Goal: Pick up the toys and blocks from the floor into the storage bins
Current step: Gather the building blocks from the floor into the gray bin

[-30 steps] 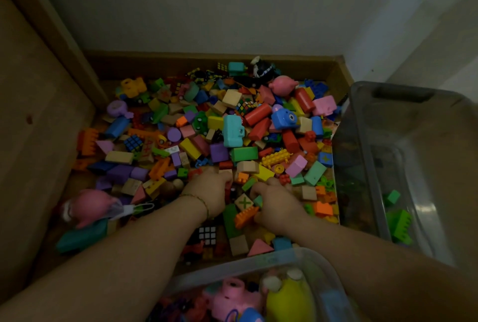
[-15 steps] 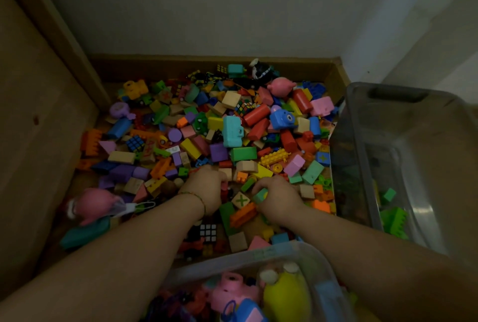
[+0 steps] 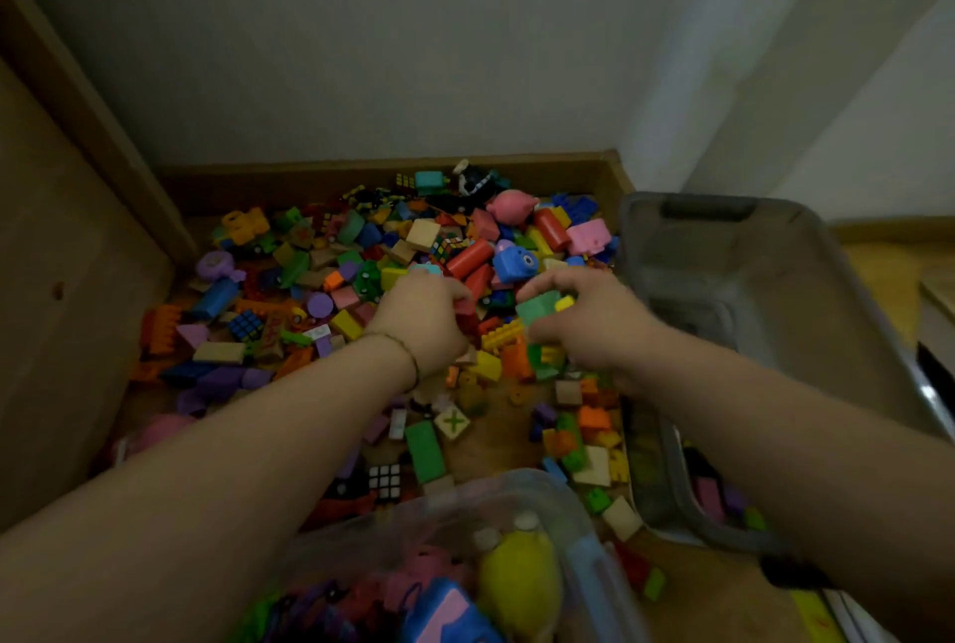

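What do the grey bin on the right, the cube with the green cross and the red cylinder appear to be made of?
The grey bin looks like translucent moulded plastic: blocks show through its smoky walls. The cube with the green cross is probably wood, given its pale matt faces. The red cylinder has a smooth, even coat: painted wood or plastic, I cannot tell.

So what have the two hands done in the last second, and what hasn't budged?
Both hands moved away from the person, deeper into the pile. The right hand now grips a green block with a few small pieces; the left hand curls round what look like red pieces. The cross-marked cube, the near bin and the grey bin stayed put.
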